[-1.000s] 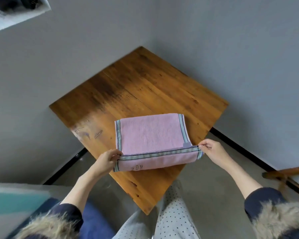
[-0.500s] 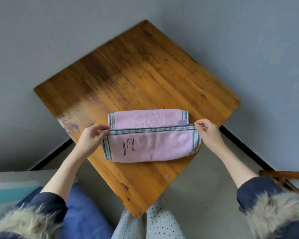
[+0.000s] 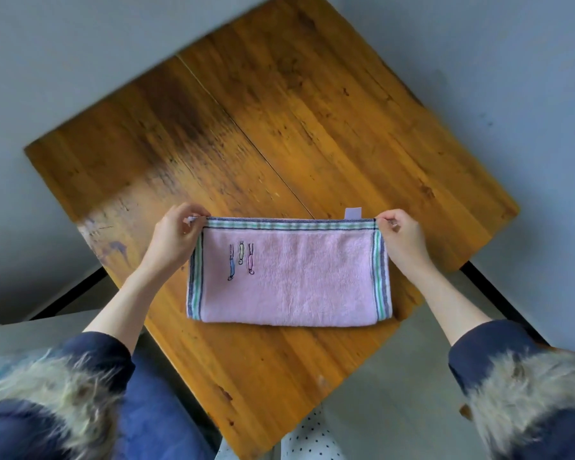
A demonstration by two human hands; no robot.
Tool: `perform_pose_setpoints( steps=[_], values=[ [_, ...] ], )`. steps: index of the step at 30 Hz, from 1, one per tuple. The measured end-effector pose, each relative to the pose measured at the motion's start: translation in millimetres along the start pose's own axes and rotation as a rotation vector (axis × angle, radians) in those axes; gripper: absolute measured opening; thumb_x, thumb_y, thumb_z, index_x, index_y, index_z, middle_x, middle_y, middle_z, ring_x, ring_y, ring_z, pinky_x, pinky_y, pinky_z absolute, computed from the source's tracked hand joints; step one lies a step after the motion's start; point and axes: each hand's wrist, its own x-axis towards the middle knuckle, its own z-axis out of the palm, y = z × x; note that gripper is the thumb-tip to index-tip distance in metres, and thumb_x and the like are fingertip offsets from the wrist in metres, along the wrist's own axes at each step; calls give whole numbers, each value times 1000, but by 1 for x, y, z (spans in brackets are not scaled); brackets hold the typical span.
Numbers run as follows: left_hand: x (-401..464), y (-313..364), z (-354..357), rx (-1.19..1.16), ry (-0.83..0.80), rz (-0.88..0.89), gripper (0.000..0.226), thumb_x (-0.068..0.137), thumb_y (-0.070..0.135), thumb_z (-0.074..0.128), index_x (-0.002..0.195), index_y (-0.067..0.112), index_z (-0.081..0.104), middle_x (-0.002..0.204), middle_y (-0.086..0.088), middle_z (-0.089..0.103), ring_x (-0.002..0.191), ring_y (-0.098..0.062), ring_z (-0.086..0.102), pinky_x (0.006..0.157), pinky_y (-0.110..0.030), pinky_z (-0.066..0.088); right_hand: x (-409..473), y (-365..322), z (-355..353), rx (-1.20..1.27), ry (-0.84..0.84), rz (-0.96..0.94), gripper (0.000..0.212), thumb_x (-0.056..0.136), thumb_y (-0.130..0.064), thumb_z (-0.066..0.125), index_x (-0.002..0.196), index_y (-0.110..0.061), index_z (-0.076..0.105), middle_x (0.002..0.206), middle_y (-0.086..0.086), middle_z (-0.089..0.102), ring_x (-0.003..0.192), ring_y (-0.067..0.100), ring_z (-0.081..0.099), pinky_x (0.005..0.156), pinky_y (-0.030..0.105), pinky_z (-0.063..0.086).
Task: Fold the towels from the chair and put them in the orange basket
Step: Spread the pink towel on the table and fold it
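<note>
**Pink towel folded flat, both far corners pinched**

The pink towel (image 3: pixel 289 277) lies folded in half on the wooden table (image 3: pixel 279 127), sitting in the lower middle of the frame near the table's near corner. Its folded edge runs along the bottom, the open striped edge along the top. Green, white and dark stripes border the top and both short sides. A small embroidered motif (image 3: pixel 241 260) of three thin upside-down figures shows on the upper left of the pink face, and a pale label tab (image 3: pixel 353 213) pokes up past the top edge towards the right.

The left hand (image 3: pixel 176 239) is closed on the towel's upper left corner, thumb and fingers pinching the striped hem. The right hand (image 3: pixel 402 237) does the same at the upper right corner, fingertips clamped on the hem. Both wrists rest low, close to the short sides of the towel, and the top edge runs straight between the two grips.

Moving outward: dark blue sleeves with shaggy fur cuffs (image 3: pixel 528 386) fill the lower corners of the frame. Dotted white fabric (image 3: pixel 312 439) shows at the bottom centre, below the table's corner. Grey walls (image 3: pixel 80 61) close in behind the table across the upper frame, and grey floor (image 3: pixel 395 376) shows at lower right.
</note>
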Motion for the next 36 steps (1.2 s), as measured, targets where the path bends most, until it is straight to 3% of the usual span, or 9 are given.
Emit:
perform_pose_setpoints(
  steps=[5, 11, 13, 15, 17, 20, 24, 32, 36],
  values=[
    [2, -14, 19, 46, 16, -68, 12, 93, 13, 48, 102, 20, 54, 103, -10, 59, 83, -27, 54, 70, -36, 42, 10, 11, 15, -121, 5, 15, 12, 95, -14, 45, 91, -15, 57, 95, -2, 58, 91, 14, 50, 75, 25, 34],
    [-6, -14, 29, 0, 143, -133, 47, 91, 32, 55, 131, 13, 38, 117, -12, 48, 92, -28, 55, 75, -40, 46, 9, 17, 19, -88, 123, 100, 29, 93, -30, 51, 115, -11, 51, 99, 2, 56, 93, 20, 54, 77, 29, 39],
    [-16, -11, 32, 103, 226, -43, 45, 94, 25, 50, 133, 8, 37, 123, -20, 44, 104, -36, 51, 83, -45, 44, -4, 19, 20, -127, 240, 43, 32, 93, -29, 49, 119, -11, 48, 107, 6, 54, 99, 23, 53, 83, 36, 42],
    [-30, -4, 38, 251, 284, 94, 42, 94, 20, 44, 133, 5, 39, 130, -22, 44, 117, -39, 44, 94, -49, 37, -22, 20, 25, -285, 330, -156, 32, 94, -24, 46, 122, -8, 49, 119, 11, 52, 108, 27, 49, 91, 40, 40],
    [-45, 2, 51, 383, 192, 219, 44, 94, 24, 39, 136, 10, 38, 141, -19, 39, 130, -38, 34, 106, -52, 26, -42, 22, 40, -447, 282, -375, 37, 93, -22, 41, 126, -7, 47, 129, 14, 48, 119, 30, 43, 100, 44, 34],
    [-59, 0, 76, 508, -11, 317, 48, 92, 35, 34, 138, 21, 38, 149, -14, 32, 138, -37, 22, 111, -59, 12, -59, 34, 69, -657, 95, -559, 47, 93, -28, 39, 137, -12, 39, 144, 15, 39, 135, 30, 30, 112, 49, 18],
    [-58, -10, 85, 566, -73, 290, 52, 94, 43, 25, 143, 27, 32, 153, -10, 23, 142, -33, 13, 112, -59, 2, -47, 55, 75, -696, 74, -466, 55, 94, -37, 37, 143, -13, 32, 152, 16, 24, 141, 30, 18, 114, 50, 16],
    [-54, -22, 93, 604, -29, 349, 53, 96, 42, 21, 146, 26, 28, 154, -7, 21, 143, -29, 11, 113, -58, 2, -40, 69, 76, -710, 120, -444, 56, 96, -44, 30, 146, -18, 29, 154, 13, 21, 142, 26, 20, 117, 42, 13],
    [-59, -21, 88, 513, -9, 358, 48, 97, 36, 23, 143, 24, 31, 154, -9, 20, 143, -27, 9, 113, -56, -1, -44, 64, 74, -694, 92, -420, 58, 96, -48, 23, 146, -18, 26, 155, 14, 16, 143, 26, 15, 116, 43, 8]
  ],
)
